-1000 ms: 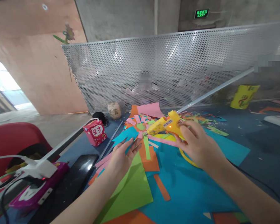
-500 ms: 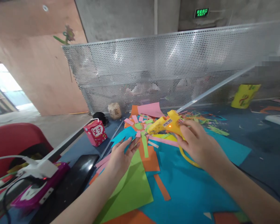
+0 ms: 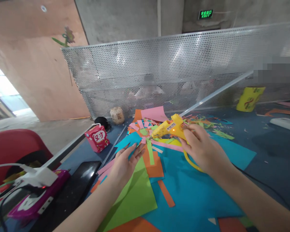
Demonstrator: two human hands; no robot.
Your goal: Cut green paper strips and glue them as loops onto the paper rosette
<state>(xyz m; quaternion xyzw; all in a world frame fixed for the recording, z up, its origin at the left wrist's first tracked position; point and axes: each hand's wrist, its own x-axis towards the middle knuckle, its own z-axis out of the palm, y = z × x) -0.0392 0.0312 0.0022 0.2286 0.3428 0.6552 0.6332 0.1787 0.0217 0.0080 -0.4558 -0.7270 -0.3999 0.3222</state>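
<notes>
A paper flower (image 3: 144, 131) with a green centre, pink petals and a green strip stem (image 3: 150, 154) lies in the middle. My left hand (image 3: 125, 162) is at its lower left edge, its curled fingertips closed near a pink petal; the exact grip is partly hidden. A yellow hot glue gun (image 3: 168, 128) is in my right hand (image 3: 201, 146), fingers wrapped round its handle. Its tip points left, at the flower near the top of the stem. A long clear glue stick (image 3: 215, 94) sticks out from its back. Blue paper (image 3: 129, 140) lies beside my left fingers.
Green paper (image 3: 132, 193), large blue paper (image 3: 190, 193) and orange pieces cover the table. At left are a pink carton (image 3: 98, 138), a black phone-like slab (image 3: 79, 180) and a purple power strip (image 3: 41, 196). A perforated metal screen (image 3: 135, 64) stands behind.
The whole view has shifted slightly left. Both hands, the glue gun and the flower keep nearly the same places relative to each other.
</notes>
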